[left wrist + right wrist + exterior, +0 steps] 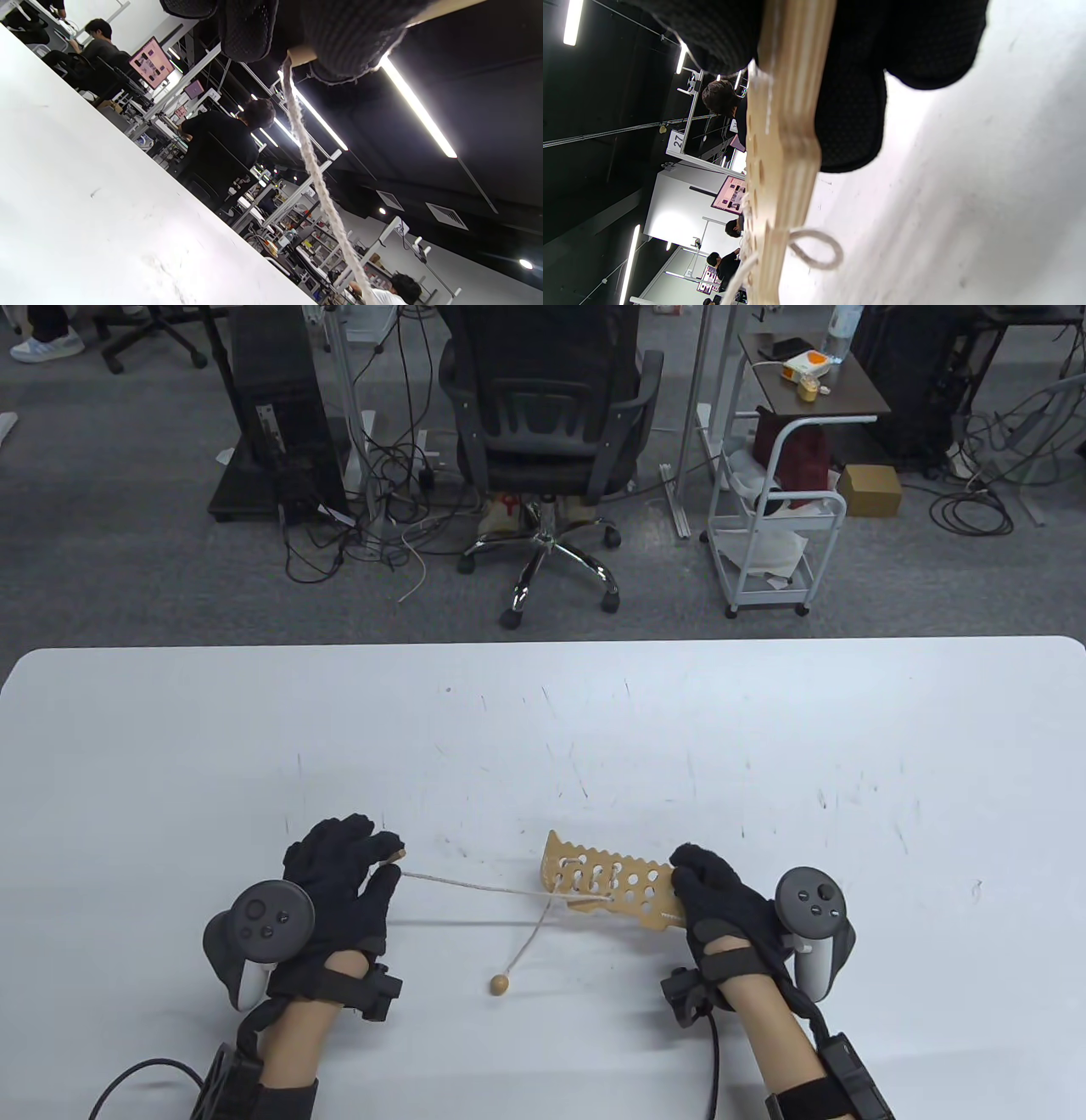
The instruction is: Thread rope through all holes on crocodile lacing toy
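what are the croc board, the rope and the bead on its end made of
Crocodile board: looks like unpainted plywood; the right wrist view shows pale layered edge grain. Rope: off-white twisted cord, probably cotton, its plied strands and fuzz clear in the left wrist view. Bead: seemingly smooth plain wood, tan and round, though too small to be sure.

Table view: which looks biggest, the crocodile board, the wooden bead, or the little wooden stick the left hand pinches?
1. Crocodile board, by far the largest.
2. Wooden bead.
3. Wooden stick; only its tip shows past the left hand, so second and third are unsure.
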{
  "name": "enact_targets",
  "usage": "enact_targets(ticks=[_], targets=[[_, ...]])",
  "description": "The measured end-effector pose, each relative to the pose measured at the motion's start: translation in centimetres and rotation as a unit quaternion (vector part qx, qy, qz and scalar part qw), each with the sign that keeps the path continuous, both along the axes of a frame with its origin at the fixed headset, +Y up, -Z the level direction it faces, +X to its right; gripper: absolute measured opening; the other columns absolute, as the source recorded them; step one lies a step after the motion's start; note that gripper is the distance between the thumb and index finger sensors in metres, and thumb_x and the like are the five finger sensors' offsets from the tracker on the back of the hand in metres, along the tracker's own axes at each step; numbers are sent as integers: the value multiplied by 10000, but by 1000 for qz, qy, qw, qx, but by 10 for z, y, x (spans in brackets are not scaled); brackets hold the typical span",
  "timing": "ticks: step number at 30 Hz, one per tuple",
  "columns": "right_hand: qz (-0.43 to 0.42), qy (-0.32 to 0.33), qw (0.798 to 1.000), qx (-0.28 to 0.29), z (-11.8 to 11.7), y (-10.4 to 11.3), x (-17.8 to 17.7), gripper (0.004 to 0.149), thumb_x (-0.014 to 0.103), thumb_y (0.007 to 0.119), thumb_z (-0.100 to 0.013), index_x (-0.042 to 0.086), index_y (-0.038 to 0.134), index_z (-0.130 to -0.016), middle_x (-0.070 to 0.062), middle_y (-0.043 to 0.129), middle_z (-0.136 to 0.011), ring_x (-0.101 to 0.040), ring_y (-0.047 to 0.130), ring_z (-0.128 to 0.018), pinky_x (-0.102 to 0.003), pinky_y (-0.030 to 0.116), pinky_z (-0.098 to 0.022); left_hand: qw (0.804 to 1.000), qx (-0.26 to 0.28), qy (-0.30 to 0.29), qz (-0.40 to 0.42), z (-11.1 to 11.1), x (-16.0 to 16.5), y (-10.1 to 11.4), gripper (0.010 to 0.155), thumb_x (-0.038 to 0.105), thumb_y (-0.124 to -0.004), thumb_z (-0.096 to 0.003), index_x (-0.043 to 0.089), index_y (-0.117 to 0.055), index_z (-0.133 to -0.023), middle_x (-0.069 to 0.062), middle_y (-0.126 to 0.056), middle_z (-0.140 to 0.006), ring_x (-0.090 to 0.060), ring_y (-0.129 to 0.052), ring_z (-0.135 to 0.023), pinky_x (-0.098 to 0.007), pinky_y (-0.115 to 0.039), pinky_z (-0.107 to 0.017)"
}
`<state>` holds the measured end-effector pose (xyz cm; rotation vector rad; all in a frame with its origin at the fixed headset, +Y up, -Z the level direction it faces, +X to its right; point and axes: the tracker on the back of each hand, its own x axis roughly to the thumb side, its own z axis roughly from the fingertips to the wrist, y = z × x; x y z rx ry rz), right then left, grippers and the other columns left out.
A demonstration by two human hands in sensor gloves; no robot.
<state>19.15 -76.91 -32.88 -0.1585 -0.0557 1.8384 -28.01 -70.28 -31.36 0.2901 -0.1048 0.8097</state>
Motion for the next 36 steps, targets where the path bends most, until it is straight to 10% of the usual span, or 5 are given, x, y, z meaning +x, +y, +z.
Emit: enact_targets(ticks=[28, 36], targets=[[19, -119, 993, 5, 2, 8, 40, 473, 315, 797, -470, 128, 732, -900, -77, 989, -720, -232, 1075, -455, -445, 790, -436, 997, 29, 70, -4, 2, -32, 8, 469, 408, -784, -427, 491, -783, -888, -38, -684, -1080, -396, -465, -1080, -648, -242, -775], [12, -96, 995, 18, 0, 8, 30, 476, 319, 795, -468, 122, 734, -897, -82, 990, -714, -232, 1076, -448, -440, 793, -431, 999, 30, 26, -22, 1, -16, 7, 474, 365, -794, -418, 413, -809, -889, 28, -967, -847, -307, -840, -912, -646, -353, -771]])
